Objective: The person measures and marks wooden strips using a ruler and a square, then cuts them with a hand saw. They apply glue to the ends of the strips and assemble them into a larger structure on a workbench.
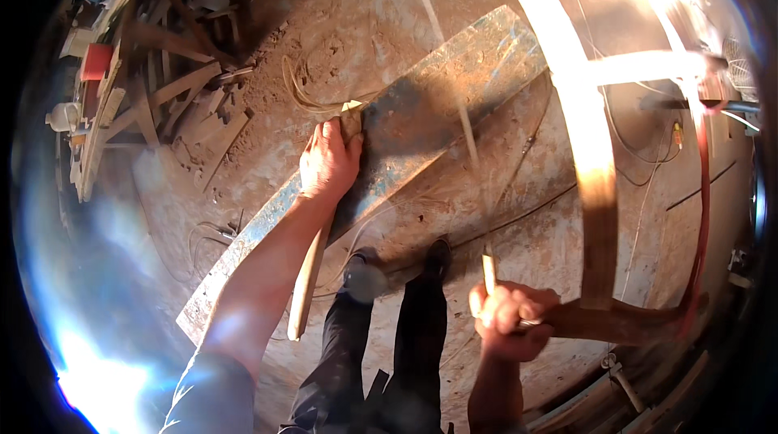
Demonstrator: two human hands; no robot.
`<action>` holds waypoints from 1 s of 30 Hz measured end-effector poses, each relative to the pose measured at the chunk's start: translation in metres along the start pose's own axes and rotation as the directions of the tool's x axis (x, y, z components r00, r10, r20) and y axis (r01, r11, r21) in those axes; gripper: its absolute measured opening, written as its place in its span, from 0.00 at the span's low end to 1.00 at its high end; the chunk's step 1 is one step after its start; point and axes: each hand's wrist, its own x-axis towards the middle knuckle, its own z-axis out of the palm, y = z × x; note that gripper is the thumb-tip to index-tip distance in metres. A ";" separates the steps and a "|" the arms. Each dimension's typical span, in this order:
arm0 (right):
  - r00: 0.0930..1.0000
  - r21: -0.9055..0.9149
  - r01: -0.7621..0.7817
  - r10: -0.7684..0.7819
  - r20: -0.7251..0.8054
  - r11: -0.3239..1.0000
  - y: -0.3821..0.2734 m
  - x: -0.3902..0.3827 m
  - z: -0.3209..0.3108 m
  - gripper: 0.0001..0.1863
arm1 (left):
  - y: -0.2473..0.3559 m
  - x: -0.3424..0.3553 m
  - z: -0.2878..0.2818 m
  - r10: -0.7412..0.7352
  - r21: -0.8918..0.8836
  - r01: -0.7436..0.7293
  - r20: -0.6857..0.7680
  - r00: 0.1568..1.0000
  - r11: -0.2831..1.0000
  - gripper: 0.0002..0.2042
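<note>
My left hand [331, 160] presses down on a long, weathered bench board [421, 110] with patchy blue and rusty colouring. Its fingers wrap a pale wooden strip [306, 288], whose bright end sticks out past the fingertips and whose tail hangs off the near side of the board. Low on the right, my right hand [510, 319] is closed round the end of a wooden frame saw [596, 191]. The saw's thin blade [466, 122] runs away from me above the bench, apart from the strip. Glare washes out the far part of the frame.
Scrap wood [174, 98] is heaped at the far left, beside a red block [96, 62]. Cables [624, 138] trail over the dusty floor on the right. Long timber pieces [673, 389] lie at the lower right. My feet stand close to the bench.
</note>
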 end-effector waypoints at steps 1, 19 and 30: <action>0.999 -0.057 0.016 -0.018 -0.032 0.998 -0.014 -0.004 -0.002 0.17 | 0.004 0.003 -0.007 -0.074 -0.098 0.079 0.046 0.996 0.992 0.19; 0.987 -0.012 -0.118 0.116 -0.109 0.993 -0.024 -0.020 0.037 0.18 | 0.017 -0.010 -0.005 -0.480 -0.499 0.410 -0.013 0.877 0.764 0.26; 0.963 -0.008 -0.260 0.259 -0.077 0.965 0.015 0.002 0.076 0.20 | 0.004 -0.002 0.011 -0.326 -0.094 0.313 -0.242 0.914 0.945 0.24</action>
